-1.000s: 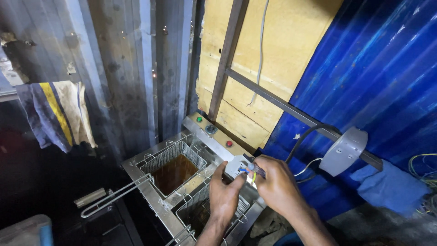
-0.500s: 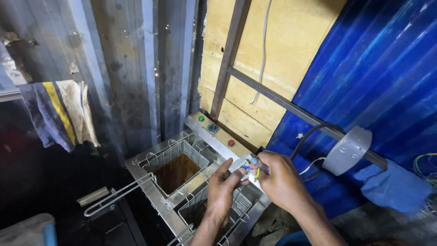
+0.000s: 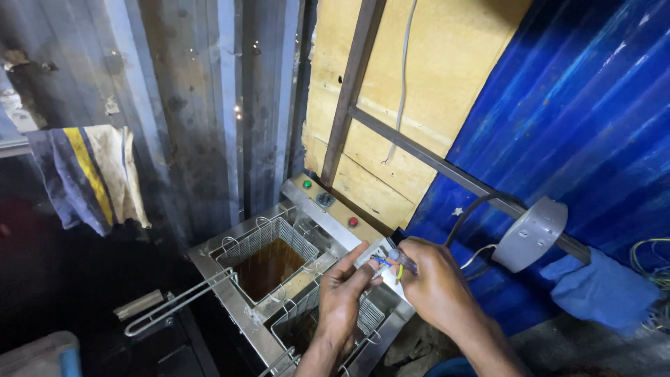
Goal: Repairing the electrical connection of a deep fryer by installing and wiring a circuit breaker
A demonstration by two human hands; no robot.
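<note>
1. Head view: thin coloured wires (image 3: 385, 263) are being pinched at 5 o'clock, over the fryer (image 3: 293, 279) control box.
2. They look light, limp and fragile; gripping the insulation is judged best.
3. The left hand (image 3: 343, 293) and right hand (image 3: 429, 283) are being kept nearly closed, fingertips on the wires.

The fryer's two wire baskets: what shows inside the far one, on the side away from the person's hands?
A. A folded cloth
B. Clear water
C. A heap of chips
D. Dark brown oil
D: the far basket sits in a metal tank filled with dark brown liquid, with no food or cloth in it, while both hands work on coloured wires over the near basket.
</note>
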